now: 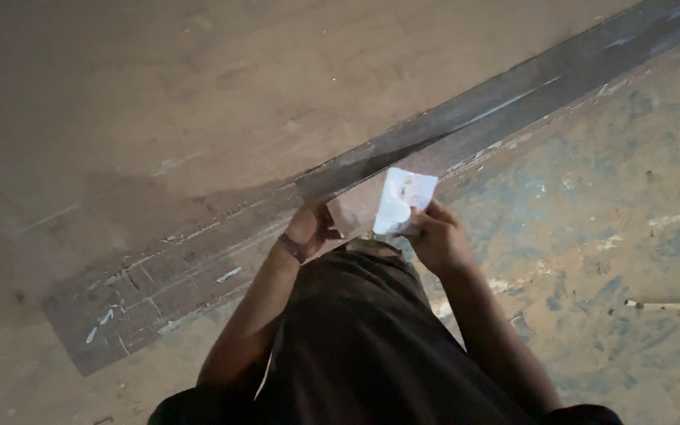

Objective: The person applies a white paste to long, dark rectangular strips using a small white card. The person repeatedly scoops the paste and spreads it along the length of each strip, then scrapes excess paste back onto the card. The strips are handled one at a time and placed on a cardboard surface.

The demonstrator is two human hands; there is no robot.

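I stand on a rough concrete floor (pixel 615 236), mottled blue-grey and tan, with pale flecks of plaster. Ahead of me rises a dull brown wall (pixel 198 86), its foot lined by a dark grey skirting (pixel 466 118) that runs slantwise from lower left to upper right, streaked with white smears. A thin pale stick (pixel 670 305) lies on the floor far to my right. The light is dim.

Between my hands, held before my waist over the skirting, is a small sheet (pixel 393 206): a pinkish-tan part to the left, a white part with faint marks to the right. My left hand (pixel 308 230) pinches its left edge, fingers closed on it; a dark band rings that wrist. My right hand (pixel 434 236) grips the white part, fingers curled shut around its lower edge.
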